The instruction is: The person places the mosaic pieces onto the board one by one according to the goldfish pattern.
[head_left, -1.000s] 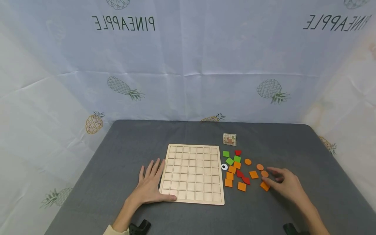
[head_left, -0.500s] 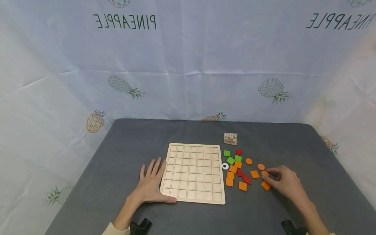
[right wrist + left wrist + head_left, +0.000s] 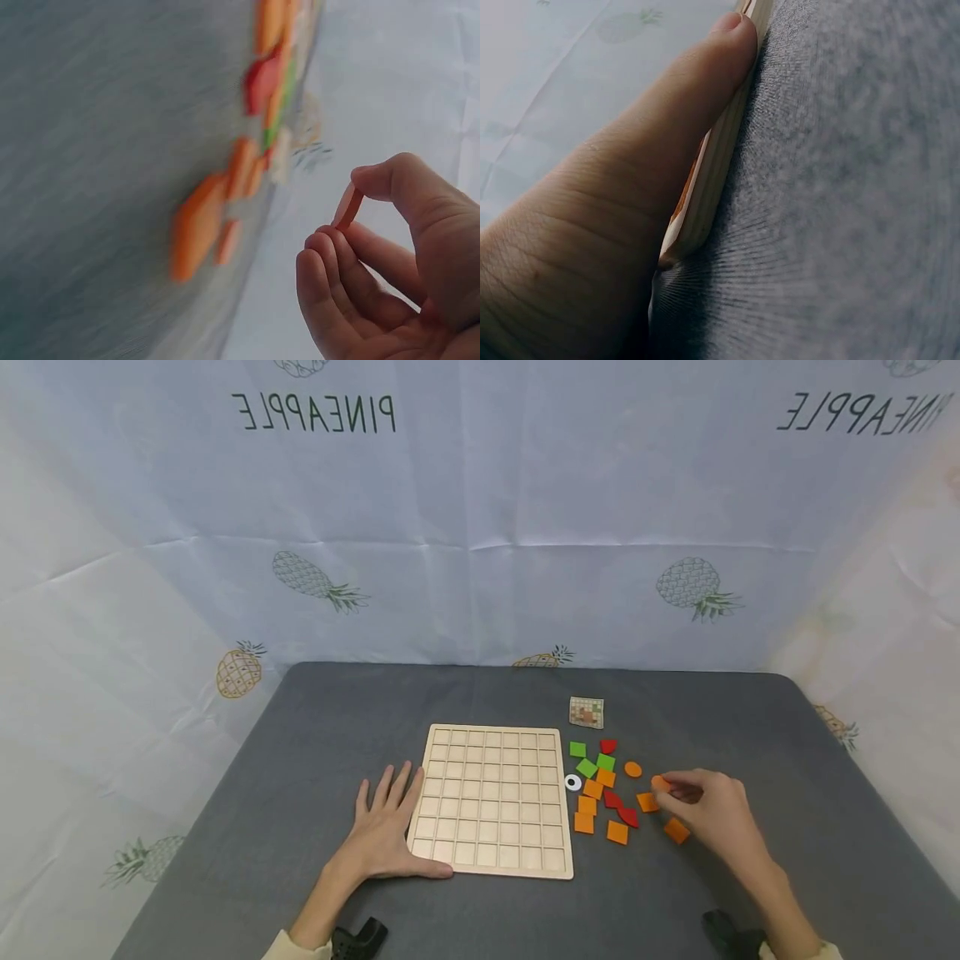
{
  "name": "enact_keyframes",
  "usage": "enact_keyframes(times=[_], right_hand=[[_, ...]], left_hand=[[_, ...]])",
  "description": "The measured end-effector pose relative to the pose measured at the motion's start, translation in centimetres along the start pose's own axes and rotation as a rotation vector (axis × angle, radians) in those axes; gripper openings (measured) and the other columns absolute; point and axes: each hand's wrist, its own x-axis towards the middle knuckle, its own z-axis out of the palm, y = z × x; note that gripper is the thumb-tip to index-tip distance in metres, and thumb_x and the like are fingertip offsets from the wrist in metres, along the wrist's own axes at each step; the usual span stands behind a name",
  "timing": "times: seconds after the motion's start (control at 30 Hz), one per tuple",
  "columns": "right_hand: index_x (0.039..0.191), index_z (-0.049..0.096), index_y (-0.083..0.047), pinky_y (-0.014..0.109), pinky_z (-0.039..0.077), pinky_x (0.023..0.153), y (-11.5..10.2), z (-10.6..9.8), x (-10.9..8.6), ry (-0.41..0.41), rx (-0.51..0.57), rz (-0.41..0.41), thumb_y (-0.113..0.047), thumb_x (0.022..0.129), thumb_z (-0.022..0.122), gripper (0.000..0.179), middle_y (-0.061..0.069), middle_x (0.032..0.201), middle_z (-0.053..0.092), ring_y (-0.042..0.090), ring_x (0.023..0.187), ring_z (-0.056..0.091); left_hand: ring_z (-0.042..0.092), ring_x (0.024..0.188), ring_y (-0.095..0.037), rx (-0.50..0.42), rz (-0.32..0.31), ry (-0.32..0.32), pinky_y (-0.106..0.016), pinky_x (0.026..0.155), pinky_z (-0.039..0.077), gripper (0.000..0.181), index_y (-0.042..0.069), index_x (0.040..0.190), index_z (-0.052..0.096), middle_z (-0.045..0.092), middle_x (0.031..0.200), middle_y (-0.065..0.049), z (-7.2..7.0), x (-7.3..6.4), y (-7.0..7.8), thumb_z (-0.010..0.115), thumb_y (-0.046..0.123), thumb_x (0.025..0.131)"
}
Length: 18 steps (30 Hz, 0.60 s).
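Nearest me, a dark wrist device (image 3: 360,939) sits at my left wrist beside a pale sleeve (image 3: 296,947). My left grip (image 3: 386,839) is spread at the near left corner of the wooden board (image 3: 491,802), my thumb along its near edge and my straight fingers apart by its left edge. That gridded board lies flat on the table (image 3: 337,718), a little closer to the table's left edge than its right. Over toward the right edge, past a loose orange square (image 3: 677,831), my right grip (image 3: 712,810) is pinching an orange disc (image 3: 349,204) between thumb and fingertips. Between the disc and the board lie scattered pieces: a red piece (image 3: 627,817), a chain of orange squares (image 3: 592,788) that runs away from me, and a white ring (image 3: 573,782) just beside the board's right edge. Farther out I see a second orange disc (image 3: 633,769) and three green squares (image 3: 605,762). A small printed card (image 3: 587,712) lies near the table's far edge, and beyond that edge hangs a pale pineapple cloth (image 3: 480,610)
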Motion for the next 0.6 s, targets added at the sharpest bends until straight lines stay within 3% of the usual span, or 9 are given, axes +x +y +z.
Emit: enact_keyframes(times=[0.17,0.33,0.6], right_hand=[[0.107,0.083,0.005,0.022,0.060,0.065,-2.4,0.1,0.3,0.016,0.043,-0.049,-0.007,0.089,0.088,0.022,0.017,0.095,0.081,0.016,0.072,0.073],[0.108,0.084,0.003,0.020,0.059,0.068,-4.9,0.8,0.8,0.020,0.100,-0.097,-0.005,0.088,0.087,0.022,0.014,0.095,0.081,0.014,0.074,0.072],[0.108,0.084,0.003,0.023,0.062,0.072,-8.4,3.1,1.7,-0.016,0.218,-0.178,-0.001,0.088,0.086,0.021,0.013,0.097,0.081,0.022,0.080,0.076]], left_hand=[[0.008,0.166,-0.060,0.005,0.005,0.019,-0.086,0.123,0.000,0.152,0.006,0.174,0.019,0.014,0.181,-0.029,0.2,0.0,-0.1,0.080,0.091,0.064],[0.004,0.168,-0.057,0.030,-0.031,-0.029,-0.085,0.124,-0.001,0.150,0.007,0.175,0.016,0.010,0.182,-0.027,-0.1,0.2,0.1,0.083,0.084,0.065],[0.002,0.168,-0.056,0.041,-0.060,-0.061,-0.085,0.124,-0.001,0.151,0.009,0.176,0.012,0.008,0.183,-0.025,-0.2,0.3,0.2,0.082,0.084,0.065]])
